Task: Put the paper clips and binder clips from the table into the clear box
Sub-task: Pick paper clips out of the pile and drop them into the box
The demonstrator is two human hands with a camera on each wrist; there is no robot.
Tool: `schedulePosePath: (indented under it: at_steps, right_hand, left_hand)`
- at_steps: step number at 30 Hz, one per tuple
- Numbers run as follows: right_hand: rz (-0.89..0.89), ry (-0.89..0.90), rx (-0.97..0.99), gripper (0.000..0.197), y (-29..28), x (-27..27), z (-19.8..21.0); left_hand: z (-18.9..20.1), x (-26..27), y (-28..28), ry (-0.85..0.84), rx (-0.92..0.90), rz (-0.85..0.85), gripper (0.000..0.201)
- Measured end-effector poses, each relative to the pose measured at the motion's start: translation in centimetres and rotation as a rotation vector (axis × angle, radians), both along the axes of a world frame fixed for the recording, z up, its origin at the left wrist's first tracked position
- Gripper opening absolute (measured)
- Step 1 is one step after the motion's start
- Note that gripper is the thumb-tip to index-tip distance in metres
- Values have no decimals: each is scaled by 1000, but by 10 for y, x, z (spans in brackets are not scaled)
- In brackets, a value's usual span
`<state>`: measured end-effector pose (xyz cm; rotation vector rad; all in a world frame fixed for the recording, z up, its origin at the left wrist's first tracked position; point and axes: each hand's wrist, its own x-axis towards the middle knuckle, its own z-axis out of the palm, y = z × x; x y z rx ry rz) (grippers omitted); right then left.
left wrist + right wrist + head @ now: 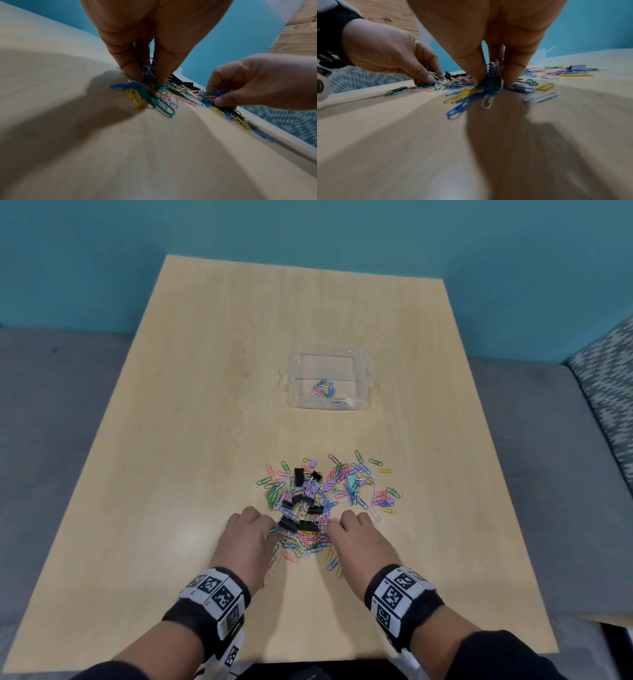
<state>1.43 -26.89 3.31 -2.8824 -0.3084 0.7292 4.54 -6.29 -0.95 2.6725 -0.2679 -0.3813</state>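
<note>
A teal wall stood behind a pale wooden table [191,412], with grey seating to either side and a patterned cushion at the far right. The table carried everything the job concerned.

Toward its far middle sat the clear box [364,371], open at the top, holding only a small cluster of coloured clips on its floor. Well apart from it, near the front edge, lay the main heap: coloured paper clips [359,474] fanned out loosely, with black, purple and teal binder clips [303,501] mixed in toward the centre.

Both hands were down at the near edge of that heap. The left hand [246,537] had its thumb and fingers closed in a pinch around a bunch of paper clips, mostly blue and white, as the left wrist view showed, with more clips trailing on the wood beneath. The right hand [359,539] likewise pinched a tight bundle of blue and green clips between thumb and fingers [513,67], the lowest ones touching the table.

By my judgement the work was barely begun: a handful was in the box, while nearly all the paper clips and, it seemed, every binder clip remained on the table to be carried across.
</note>
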Motion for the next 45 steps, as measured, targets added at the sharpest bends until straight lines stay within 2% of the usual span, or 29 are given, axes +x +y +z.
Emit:
schedulePosePath:
  at_steps: [2,6,12,15,19,22,23,27,31,33,35,37,39,41,43,45]
  right_hand:
    - [19,26,8,74,-3,2,2]
    - [17,13,41,66,-10,3,-6]
    - [-55,-64,112,28,-21,8,-10]
    - [-141,73,249,7,-32,16,-5]
    - [-303,191,481,8,-45,34,12]
    - [-526,337,712,11,-54,60,30]
    - [-572,342,769,12,-57,74,36]
    - [-642,133,912,19,-73,158,51]
    - [-716,-81,810,14,-77,236,48]
    - [-685,-118,736,14,-75,262,44]
    - [-599,-93,671,6,-72,272,44]
    - [-510,-74,572,21,-79,269,43]
    - [-398,-179,441,32,-96,250,44]
    - [-212,-259,259,37,-117,217,40]
    - [61,-189,16,45,-133,179,30]
    - [296,-89,-100,56,-143,146,18]
  left_hand:
    - [2,1,2,-2,2,7,6]
    - [8,2,6,12,-30,25,3]
    - [21,7,13,62,-57,54,10]
    - [29,15,17,138,-95,73,12]
    - [50,32,19,271,-272,136,12]
    - [69,58,11,443,-535,276,3]
    - [75,71,5,455,-606,303,6]
    - [92,142,-31,312,-663,331,9]
    - [95,221,-79,154,-640,334,12]
    - [93,242,-100,128,-589,312,15]
    - [88,251,-112,122,-558,261,8]
    - [84,249,-107,98,-480,214,21]
    - [78,237,-86,42,-333,181,30]
    - [70,215,-57,-6,-158,111,31]
    - [55,187,-28,-21,-25,-24,29]
    - [36,160,-6,-24,53,-200,30]
